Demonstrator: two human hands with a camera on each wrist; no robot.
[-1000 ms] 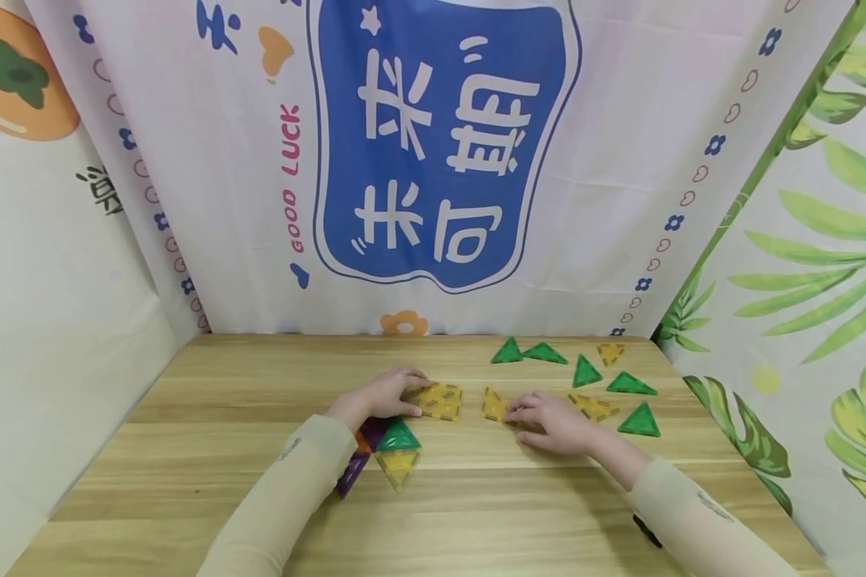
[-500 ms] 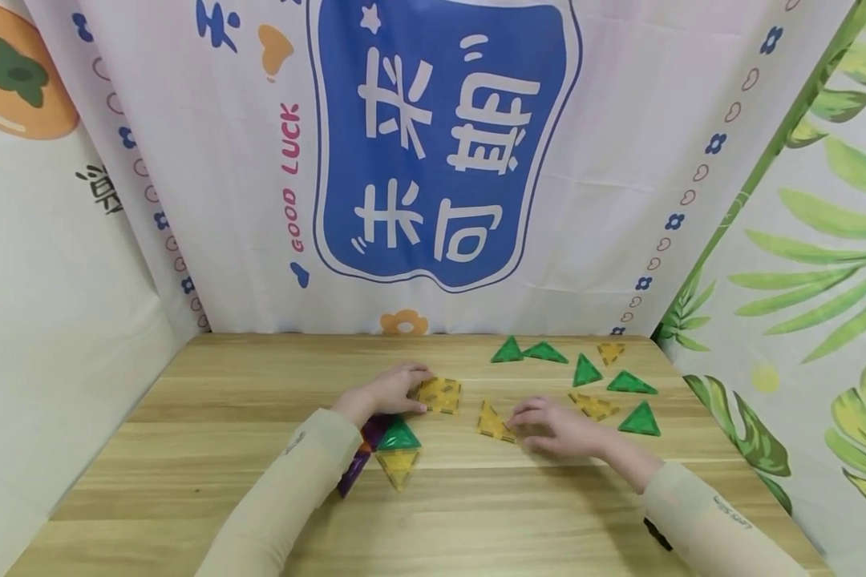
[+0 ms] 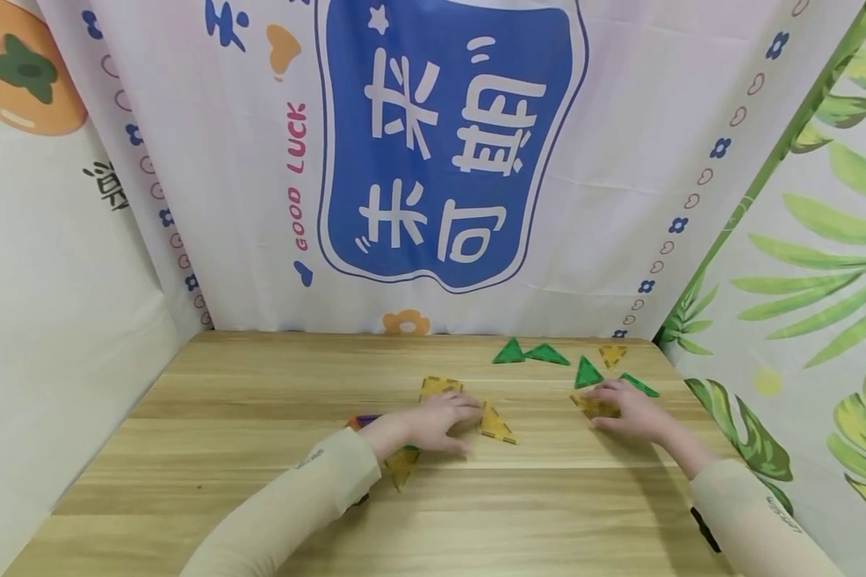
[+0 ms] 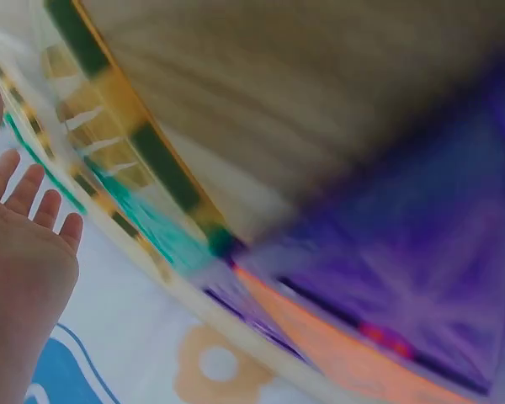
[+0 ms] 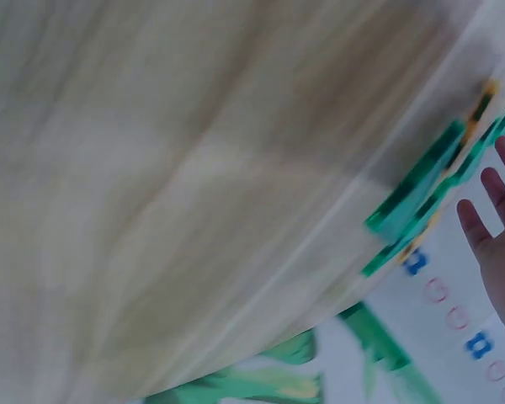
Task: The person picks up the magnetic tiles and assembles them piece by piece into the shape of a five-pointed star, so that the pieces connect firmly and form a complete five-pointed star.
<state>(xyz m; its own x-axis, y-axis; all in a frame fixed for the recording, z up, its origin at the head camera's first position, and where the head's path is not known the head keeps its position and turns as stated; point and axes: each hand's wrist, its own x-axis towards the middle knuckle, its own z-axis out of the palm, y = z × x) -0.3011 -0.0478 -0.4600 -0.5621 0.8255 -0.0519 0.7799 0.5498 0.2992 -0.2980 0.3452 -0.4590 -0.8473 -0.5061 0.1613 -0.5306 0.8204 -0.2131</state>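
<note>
Yellow triangle tile (image 3: 496,426) is found lying flat on the wooden table (image 3: 520,513), just beside the fingertips of the left hand (image 3: 439,421) and apart from the yellow square (image 3: 436,386), which is partly covered by that hand. The left fingers are loosely extended, with nothing seen gripped; whether the tile's edge is touched cannot be told. By the right hand (image 3: 631,410), a second yellow tile (image 3: 584,403) is partly covered; the fingers are spread and relaxed above it, no firm pinch is seen, and contact cannot be confirmed.

The step in hand is judged to be the shifting of yellow pieces. It is recommended that the second yellow tile be pressed lightly and slid flat, since a thin piece is likely to be awkward to lift. The green tiles (image 3: 588,373) close behind the right hand should be kept clear of the fingers. Dark bars along the edges are noted and presumed to be magnets; sides should therefore be lined up before being closed, or a crooked snap may result. The yellow square should be steadied by the left hand, with the wrist held above the orange tile (image 3: 352,421) and purple tile (image 4: 421,278).
</note>
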